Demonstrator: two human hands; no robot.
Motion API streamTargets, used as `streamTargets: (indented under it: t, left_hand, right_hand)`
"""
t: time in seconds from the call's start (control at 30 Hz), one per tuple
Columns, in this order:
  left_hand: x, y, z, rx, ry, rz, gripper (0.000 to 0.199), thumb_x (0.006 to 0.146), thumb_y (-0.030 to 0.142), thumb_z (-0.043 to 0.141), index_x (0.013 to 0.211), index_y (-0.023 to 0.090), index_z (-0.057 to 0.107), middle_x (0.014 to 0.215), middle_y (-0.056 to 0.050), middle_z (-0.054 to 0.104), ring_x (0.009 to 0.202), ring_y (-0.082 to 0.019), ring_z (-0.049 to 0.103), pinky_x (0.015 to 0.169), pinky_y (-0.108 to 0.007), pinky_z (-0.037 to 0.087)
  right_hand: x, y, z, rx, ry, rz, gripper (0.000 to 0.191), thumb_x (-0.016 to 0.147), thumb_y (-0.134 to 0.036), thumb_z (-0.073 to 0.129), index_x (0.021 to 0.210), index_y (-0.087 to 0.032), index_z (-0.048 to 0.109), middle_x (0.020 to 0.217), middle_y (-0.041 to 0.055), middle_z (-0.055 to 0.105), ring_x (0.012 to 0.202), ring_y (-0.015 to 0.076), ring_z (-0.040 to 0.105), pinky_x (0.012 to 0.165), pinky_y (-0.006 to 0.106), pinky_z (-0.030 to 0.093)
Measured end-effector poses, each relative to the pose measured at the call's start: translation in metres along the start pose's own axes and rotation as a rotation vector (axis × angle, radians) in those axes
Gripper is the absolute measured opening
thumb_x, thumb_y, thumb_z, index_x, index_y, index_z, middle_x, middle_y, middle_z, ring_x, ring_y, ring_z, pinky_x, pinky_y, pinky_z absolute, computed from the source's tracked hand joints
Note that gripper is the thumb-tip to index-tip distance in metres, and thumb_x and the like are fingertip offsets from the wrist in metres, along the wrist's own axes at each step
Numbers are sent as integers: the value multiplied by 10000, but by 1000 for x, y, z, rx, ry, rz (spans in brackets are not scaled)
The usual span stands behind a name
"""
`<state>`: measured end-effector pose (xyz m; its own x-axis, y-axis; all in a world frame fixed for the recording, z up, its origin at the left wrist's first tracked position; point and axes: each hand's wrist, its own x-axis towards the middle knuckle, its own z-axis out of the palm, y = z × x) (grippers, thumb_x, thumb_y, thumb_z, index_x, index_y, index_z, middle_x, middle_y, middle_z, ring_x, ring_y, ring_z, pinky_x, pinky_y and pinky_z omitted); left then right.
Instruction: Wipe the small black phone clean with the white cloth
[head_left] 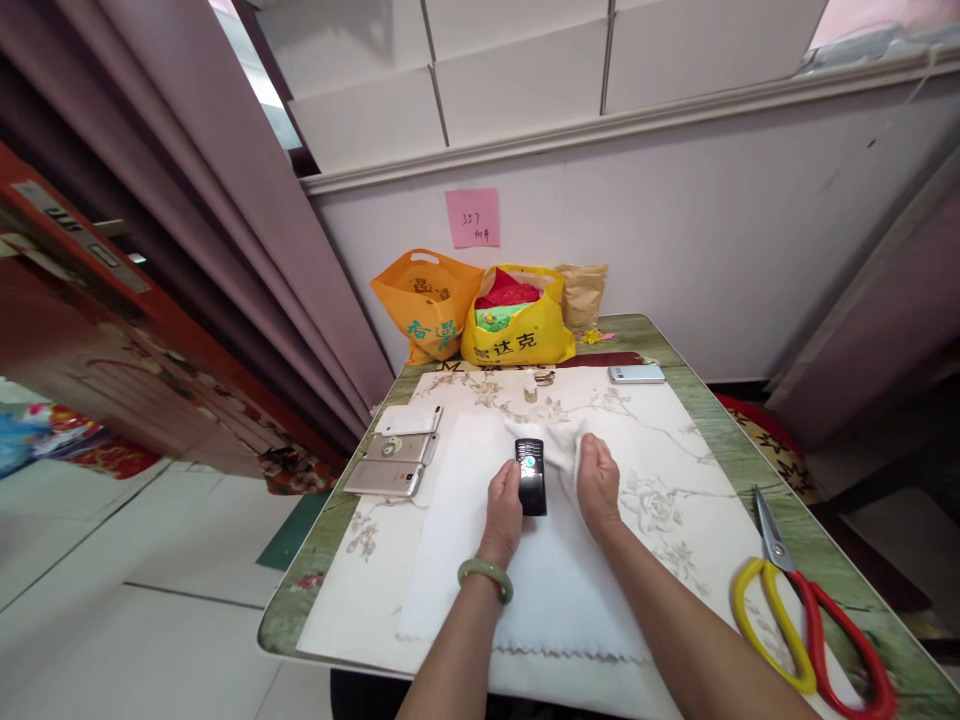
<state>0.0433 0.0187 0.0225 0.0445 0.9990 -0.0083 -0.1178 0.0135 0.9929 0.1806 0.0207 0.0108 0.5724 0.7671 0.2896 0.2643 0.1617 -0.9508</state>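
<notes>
A small black mobile phone (532, 495) is upright in my left hand (502, 510), its fingers closed on the phone's left side. A green bangle (487, 573) circles that wrist. Just to the right, my right hand (599, 488) grips a bunched part of a white cloth (561, 447), lifted close beside the phone. White cloth with a zigzag edge (457, 560) also lies flat under both hands. Left of it, a white phone (405, 419), a phone with a ring on its back (396, 448) and a gold phone (384, 479) lie in a stack of rows.
Large scissors (780, 556) with yellow and red handles lie at the right edge of the table (690, 390). A small bottle (531, 390) stands behind the phone; a silver phone (636, 373) lies back right. Orange (439, 300), yellow (525, 345) and brown (583, 292) bags line the wall.
</notes>
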Motion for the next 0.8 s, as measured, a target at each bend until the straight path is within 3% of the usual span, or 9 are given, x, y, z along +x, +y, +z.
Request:
streamTargets:
  t: [0.03, 0.1, 0.2, 0.3, 0.4, 0.63, 0.8]
  left_hand:
    - [0, -1, -1, -9, -16, -2, 362, 851, 507, 548, 727, 167, 552, 690, 17, 507, 658, -119, 429, 632, -224, 372]
    - [2, -4, -3, -26, -64, -2, 319, 842, 466, 566, 758, 159, 580, 704, 11, 542, 662, -122, 450, 640, -228, 387]
    - [4, -10, -6, -48, -68, 13, 257, 823, 387, 573, 848, 138, 635, 752, -18, 611, 693, -142, 498, 675, -255, 421]
    - [4, -16, -7, -84, -19, 20, 257, 815, 352, 559, 902, 129, 653, 776, -36, 649, 702, -156, 529, 676, -270, 441]
    - [4, -17, -7, -107, -2, 25, 254, 800, 344, 570, 913, 136, 660, 786, -37, 666, 704, -159, 554, 681, -272, 453]
    - [3, -12, -10, -85, -59, 31, 301, 831, 391, 524, 917, 138, 662, 775, -41, 664, 701, -167, 558, 689, -279, 458]
    - [3, -12, -8, 62, -172, 47, 252, 838, 364, 532, 789, 142, 641, 687, -3, 586, 636, -132, 464, 613, -246, 397]
  right_hand:
    - [-1, -3, -2, 9, -4, -41, 422, 953, -505, 329, 869, -179, 584, 853, 46, 568, 798, 176, 498, 766, 301, 410]
    - [-5, -10, -4, 75, -143, -117, 417, 961, -475, 330, 944, -183, 628, 945, 65, 596, 829, 177, 528, 789, 311, 426]
    - [-11, -16, -3, 168, -387, -119, 389, 952, -459, 375, 936, -193, 659, 919, 52, 612, 679, 139, 526, 649, 277, 442]
    - [-14, -13, 1, 143, -301, -4, 299, 828, -478, 611, 941, -201, 600, 757, -6, 579, 558, 113, 473, 529, 244, 401]
    - [-17, -8, 5, 32, -283, 19, 351, 722, -470, 726, 860, -216, 527, 647, -53, 521, 542, 112, 466, 536, 234, 394]
    - [-18, -9, 5, -125, -489, -93, 314, 822, -475, 593, 694, -221, 459, 568, -65, 441, 524, 108, 409, 536, 234, 333]
    - [-15, -7, 4, -29, -399, -11, 347, 894, -482, 469, 674, -221, 404, 591, -63, 372, 555, 109, 361, 536, 231, 308]
